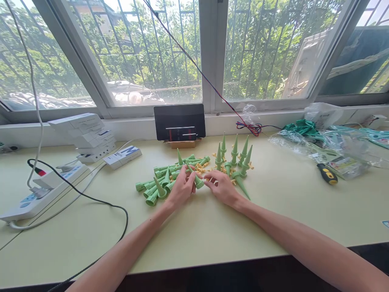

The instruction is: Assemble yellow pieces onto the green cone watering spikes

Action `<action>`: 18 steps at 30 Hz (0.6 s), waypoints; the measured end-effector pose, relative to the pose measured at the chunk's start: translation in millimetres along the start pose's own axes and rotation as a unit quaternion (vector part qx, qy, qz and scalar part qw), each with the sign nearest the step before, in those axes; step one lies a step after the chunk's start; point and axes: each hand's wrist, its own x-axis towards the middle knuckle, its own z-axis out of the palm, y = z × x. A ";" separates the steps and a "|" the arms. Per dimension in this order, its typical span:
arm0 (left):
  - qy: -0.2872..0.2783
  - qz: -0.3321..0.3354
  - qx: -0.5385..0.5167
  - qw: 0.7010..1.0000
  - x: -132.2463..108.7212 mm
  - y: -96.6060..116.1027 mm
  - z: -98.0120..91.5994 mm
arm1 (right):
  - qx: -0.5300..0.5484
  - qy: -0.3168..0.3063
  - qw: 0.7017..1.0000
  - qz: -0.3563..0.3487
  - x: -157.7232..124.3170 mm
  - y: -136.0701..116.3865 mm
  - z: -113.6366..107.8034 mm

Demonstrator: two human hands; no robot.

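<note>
Bare forearms (146,233): lay nearest, slanting inward over the smooth, pale tabletop (188,243).
Left hand (182,187): was closed on a tapered green spike (199,183), whose round cap faced the right hand.
Right hand (223,188): bunched its fingertips just beside that cap; whether they pinched anything, I could not tell.
Heaped spikes (151,199): spread left of the grip, ridged caps hollow-ended, most lying, several pointing up.
Standing spikes (235,151): rose beyond the right hand, slim cones, knobbly yellow pieces (251,165) among them.
Phone (182,134): stood straight beyond the grip before a flat black panel (179,113).
Plastic bags (354,160): crinkled, clear, sat far right, near a black-and-yellow screwdriver handle (327,174).
</note>
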 end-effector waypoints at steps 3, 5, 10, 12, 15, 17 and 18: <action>-0.011 -0.011 0.003 1.000 -0.2 -1.4 0.7 | -0.003 -0.003 1.000 0.006 0.0 -0.7 -0.9; -0.023 -0.013 0.000 1.000 -0.2 -3.1 1.2 | -0.003 -0.002 1.000 0.006 0.0 -0.8 -1.2; -0.026 -0.014 0.002 1.000 0.3 -7.4 1.7 | 0.002 0.002 1.000 0.005 -0.3 -0.7 -0.8; -0.023 -0.012 0.009 1.000 0.7 -9.4 1.4 | 0.002 0.002 1.000 0.004 -0.3 -0.2 -0.5; -0.029 -0.007 0.022 0.999 0.9 -12.1 0.8 | -0.002 0.000 1.000 0.001 -0.3 0.8 -0.2; -0.029 -0.002 0.034 0.999 0.6 -12.8 0.7 | -0.003 0.000 1.000 0.001 -0.1 1.4 0.0; -0.028 0.001 0.039 0.999 0.3 -12.7 0.7 | -0.004 0.001 1.000 0.001 0.0 1.6 0.1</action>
